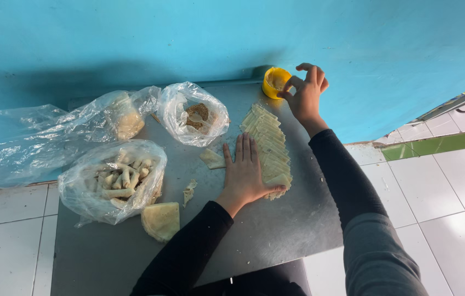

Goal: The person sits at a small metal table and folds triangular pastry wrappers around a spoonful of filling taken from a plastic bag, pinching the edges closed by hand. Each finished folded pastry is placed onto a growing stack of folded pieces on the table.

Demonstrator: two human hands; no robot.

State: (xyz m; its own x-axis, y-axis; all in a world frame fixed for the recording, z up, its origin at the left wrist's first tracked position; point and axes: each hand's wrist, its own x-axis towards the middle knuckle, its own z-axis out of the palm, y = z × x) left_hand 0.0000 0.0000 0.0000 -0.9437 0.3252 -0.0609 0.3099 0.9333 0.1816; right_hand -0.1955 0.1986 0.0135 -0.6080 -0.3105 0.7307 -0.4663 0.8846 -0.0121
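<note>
While the left hand (245, 172) lies flat, right fingers (292, 87) dip, loosely curled, into a yellow cup (272, 82) of paste.

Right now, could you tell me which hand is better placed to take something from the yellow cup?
Right. The right hand has its fingertips at the yellow cup rim, while the left hand lies flat beside the row of wrappers.

I read: light soft, even, daylight-like | shadow: dark band on blue wall (133, 38), left of the fingers | glare: pale sheen on plastic bags (35, 137) | focus sharp, no blur | edges slightly bowed
</note>
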